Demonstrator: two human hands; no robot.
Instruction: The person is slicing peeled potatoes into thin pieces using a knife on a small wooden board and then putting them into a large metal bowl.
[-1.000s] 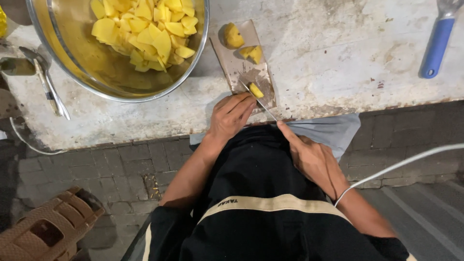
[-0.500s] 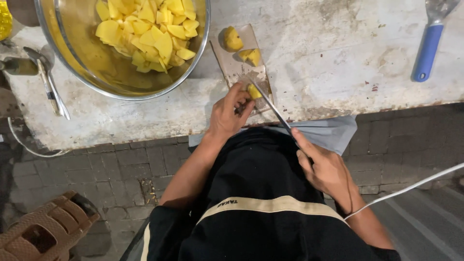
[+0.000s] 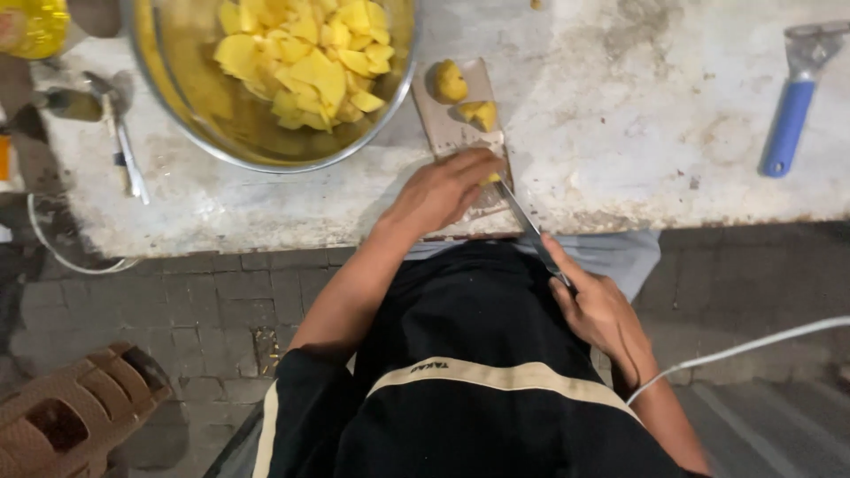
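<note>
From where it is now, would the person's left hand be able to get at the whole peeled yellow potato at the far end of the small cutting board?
Probably yes. The left hand rests on the near end of the small cutting board, and the whole peeled yellow potato lies just beyond it with only cut yellow pieces alongside.

A worn, pale desk point(image 3: 673, 115) with a stained, scuffed top runs across the upper part of the view, its front edge chipped and rust-marked. Below it lies a floor of dark grey paving bricks point(image 3: 212, 310), laid in rows with dirt in the joints. At the lower right the bricks give way to a smoother grey slab point(image 3: 779, 416) with ridges. The light is dim and yellowish, brighter on the desk than on the floor.
</note>
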